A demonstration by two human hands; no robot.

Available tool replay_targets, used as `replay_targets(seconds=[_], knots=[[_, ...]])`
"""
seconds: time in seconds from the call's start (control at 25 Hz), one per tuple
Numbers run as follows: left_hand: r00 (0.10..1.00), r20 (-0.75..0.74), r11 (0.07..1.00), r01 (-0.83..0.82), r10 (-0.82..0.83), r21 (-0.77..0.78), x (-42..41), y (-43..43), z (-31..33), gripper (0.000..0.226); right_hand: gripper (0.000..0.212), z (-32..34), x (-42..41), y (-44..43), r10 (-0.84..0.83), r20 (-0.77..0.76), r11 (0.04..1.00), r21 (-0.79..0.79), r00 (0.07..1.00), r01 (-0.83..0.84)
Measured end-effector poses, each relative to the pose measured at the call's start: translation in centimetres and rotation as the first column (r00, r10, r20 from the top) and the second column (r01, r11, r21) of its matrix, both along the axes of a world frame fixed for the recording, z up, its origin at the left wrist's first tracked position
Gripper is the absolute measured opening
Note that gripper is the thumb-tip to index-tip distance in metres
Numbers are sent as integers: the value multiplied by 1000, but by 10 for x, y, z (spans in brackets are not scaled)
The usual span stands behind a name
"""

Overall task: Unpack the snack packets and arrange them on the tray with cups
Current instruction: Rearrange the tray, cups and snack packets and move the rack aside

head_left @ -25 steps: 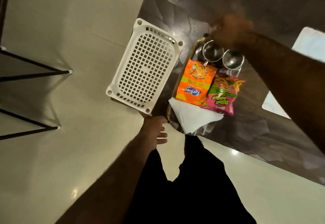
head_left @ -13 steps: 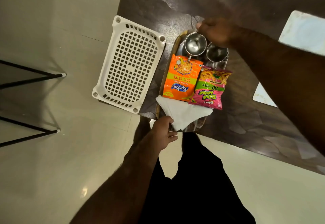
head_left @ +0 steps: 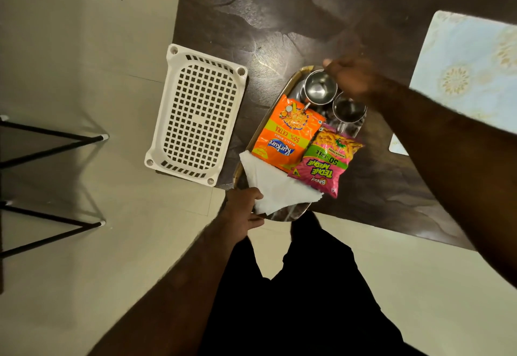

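Observation:
An oval metal tray (head_left: pixel 291 81) rests on the dark table's near corner. On it lie an orange snack packet (head_left: pixel 285 132), a pink and green snack packet (head_left: pixel 326 160), a folded white napkin (head_left: pixel 275 193) and two steel cups (head_left: pixel 319 87) (head_left: pixel 348 109). My left hand (head_left: pixel 246 210) grips the tray's near end, thumb on the napkin. My right hand (head_left: pixel 349 76) closes on the tray's far rim behind the cups.
A white perforated plastic basket (head_left: pixel 195 115) lies upside down at the table's left edge, partly overhanging. A pale patterned placemat (head_left: pixel 470 70) is at the right. Black metal legs (head_left: pixel 50 143) stand on the floor at the left. My dark-clothed legs are below the tray.
My left hand rose from beside the table and took hold of the tray's near end. My right hand settled on the far rim by the cups.

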State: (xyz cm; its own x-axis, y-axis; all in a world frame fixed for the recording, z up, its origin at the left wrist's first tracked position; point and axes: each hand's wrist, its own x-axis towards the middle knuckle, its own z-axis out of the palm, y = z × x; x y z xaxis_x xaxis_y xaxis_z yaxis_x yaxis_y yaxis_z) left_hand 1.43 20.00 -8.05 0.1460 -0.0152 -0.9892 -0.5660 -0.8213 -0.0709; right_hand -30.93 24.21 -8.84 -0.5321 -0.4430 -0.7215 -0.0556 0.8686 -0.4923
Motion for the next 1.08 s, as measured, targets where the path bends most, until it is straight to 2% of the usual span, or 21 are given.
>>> replay_targets(seconds=[0.12,0.28,0.36,0.48,0.6,0.76,0.88,1.08], knots=[[994,-48,994,101,-103,-37,-1,-4,21,56,61,15,0,35,-110,-39,994,9,993,110],[970,-75,957,213,-232,-199,-16,-16,52,55,58,37,-3,80,-244,-40,970,-21,969,243],[963,-97,937,218,-252,-273,-27,-23,63,54,61,46,-3,96,-312,-43,950,15,949,312],[962,-203,933,106,-184,-343,-48,-15,82,46,70,66,-12,137,-392,-61,919,19,918,394],[953,-245,920,71,-176,-384,-70,-8,94,51,76,79,-18,175,-476,-36,879,18,879,477],[928,-265,882,118,-261,-456,-98,8,107,43,74,92,-18,222,-574,-38,818,4,818,575],[894,-292,873,183,-338,-452,-118,22,110,34,71,97,-16,254,-653,-28,758,-18,757,652],[863,-254,833,280,-436,-477,-161,48,107,36,70,98,-28,303,-750,19,661,-38,661,750]])
